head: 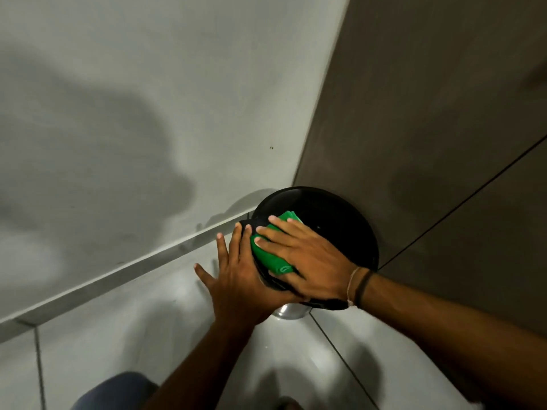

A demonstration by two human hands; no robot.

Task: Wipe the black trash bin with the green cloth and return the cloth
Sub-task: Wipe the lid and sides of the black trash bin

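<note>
- Your right hand makes the working grip: it lies flat, fingers spread and pointing up-left, palm pressing the green cloth onto the lid. It does not close around the cloth; the cloth is pinned under the palm and fingers, with a folded corner showing near your thumb and another edge poking out past your fingertips.
- Your left hand sits just beside it to the left, open with fingers splayed, its palm against the near-left side of the black trash bin. It looks to be steadying the bin and holds nothing.
- Between your arms, low in view, you can see a bit of blue fabric, probably your knee, above the pale tiled floor.
- The bin stands on that floor, tucked into the corner where the light wall meets the darker brown panel. A shiny metal part shows below the lid, under your wrists.
- What matters next: the uncovered black lid stretches away from your right hand, up and to the right toward the corner. The cloth's long side runs roughly along your fingers, so my reading is that sweeping it away from you covers the rest, with the right hand nearer to that work.
</note>
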